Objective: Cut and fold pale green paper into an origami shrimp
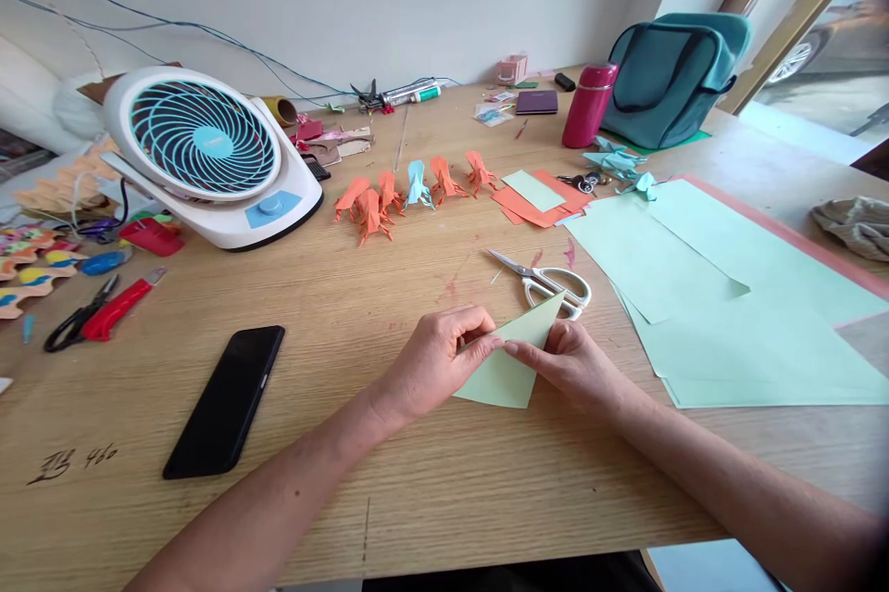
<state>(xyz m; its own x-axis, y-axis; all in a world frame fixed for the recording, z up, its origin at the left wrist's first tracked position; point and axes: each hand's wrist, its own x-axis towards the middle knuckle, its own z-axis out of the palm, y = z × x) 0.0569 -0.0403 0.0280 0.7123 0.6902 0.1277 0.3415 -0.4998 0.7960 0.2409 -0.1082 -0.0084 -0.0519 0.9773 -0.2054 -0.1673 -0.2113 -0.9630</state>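
Note:
Between my hands is a pale green sheet of paper (501, 381), its upper part folded at a slant over the lower part. My left hand (444, 346) pinches the fold from the left, thumb in front and fingers curled behind. From the right, my right hand (573, 360) grips the same paper, its thumb tip close to the left thumb. Just beyond the paper lie scissors (542, 282) with white handles, partly hidden by the paper's upper corner. Several folded orange paper figures (371, 214) and a blue one (417, 184) stand farther back.
A white fan (208, 152) stands at the back left, a black phone (226, 402) in front of it. Large pale green sheets (750, 342) cover the right side. Behind them are a pink bottle (589, 107) and a teal bag (667, 82). A red-handled cutter (121, 305) lies far left.

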